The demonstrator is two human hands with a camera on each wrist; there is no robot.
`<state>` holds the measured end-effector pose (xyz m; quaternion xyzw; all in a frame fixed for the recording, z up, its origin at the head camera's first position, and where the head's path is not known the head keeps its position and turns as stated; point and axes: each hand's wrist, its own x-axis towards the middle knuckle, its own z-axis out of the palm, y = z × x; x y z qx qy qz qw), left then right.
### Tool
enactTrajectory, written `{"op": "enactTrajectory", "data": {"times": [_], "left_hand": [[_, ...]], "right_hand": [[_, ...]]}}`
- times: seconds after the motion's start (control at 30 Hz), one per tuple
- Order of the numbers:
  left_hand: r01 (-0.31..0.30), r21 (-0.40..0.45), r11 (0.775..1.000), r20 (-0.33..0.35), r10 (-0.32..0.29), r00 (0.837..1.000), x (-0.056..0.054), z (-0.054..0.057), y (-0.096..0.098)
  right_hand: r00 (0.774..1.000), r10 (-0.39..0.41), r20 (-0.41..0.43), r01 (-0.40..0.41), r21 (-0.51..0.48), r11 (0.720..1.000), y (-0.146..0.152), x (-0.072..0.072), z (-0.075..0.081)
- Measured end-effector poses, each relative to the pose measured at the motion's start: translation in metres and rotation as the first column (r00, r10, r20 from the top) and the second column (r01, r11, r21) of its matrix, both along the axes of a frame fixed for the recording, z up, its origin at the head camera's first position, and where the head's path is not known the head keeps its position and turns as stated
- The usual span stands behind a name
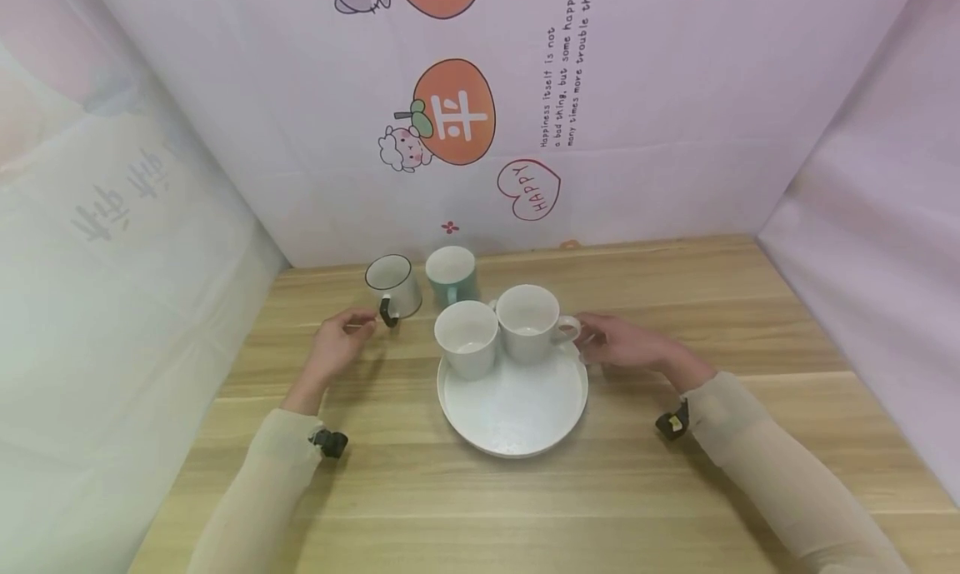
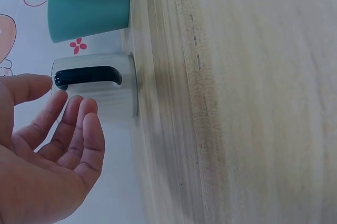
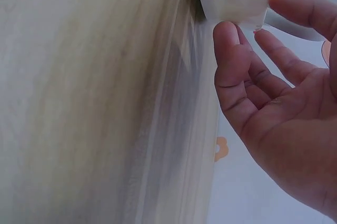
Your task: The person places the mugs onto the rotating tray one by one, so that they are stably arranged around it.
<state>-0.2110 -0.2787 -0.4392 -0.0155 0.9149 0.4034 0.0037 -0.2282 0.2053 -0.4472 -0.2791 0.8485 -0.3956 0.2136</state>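
Note:
My left hand [image 1: 341, 341] is beside a white enamel mug [image 1: 401, 295] with a dark rim and black handle. In the left wrist view its thumb and loosely bent fingers stand around the near end of the handle [image 2: 89, 75], holding nothing. My right hand [image 1: 622, 341] grips the right edge of a round white tray [image 1: 517, 420]; in the right wrist view the thumb is at the rim and the fingers [image 3: 226, 34] lie against the wall. On the tray stand two white mugs, one at left [image 1: 468, 357] and one at right [image 1: 528, 328], its handle over my right fingers.
A teal mug [image 1: 461, 287] stands between the enamel mug and the tray, near the back of the wooden table [image 1: 420, 507]. Behind the table rises a printed white cloth wall [image 1: 637, 116], with cloth on both sides. Black wrist cameras sit on both cream sleeves [image 1: 255, 482].

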Motion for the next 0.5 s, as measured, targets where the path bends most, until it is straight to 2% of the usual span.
{"op": "enactTrajectory", "data": {"times": [0.2, 0.5], "left_hand": [[-0.007, 0.024, 1.0, 0.02, 0.006, 1.0, -0.0013, 0.002, 0.002], [-0.009, 0.045, 0.999, 0.071, 0.006, 0.997, -0.0039, 0.0039, 0.0051]], "right_hand": [[0.999, 0.001, 0.036, 0.0, -0.013, 1.0, 0.0014, -0.0012, -0.002], [0.999, 0.022, -0.023, -0.022, 0.024, 0.999, -0.0001, -0.0002, 0.0011]]}}
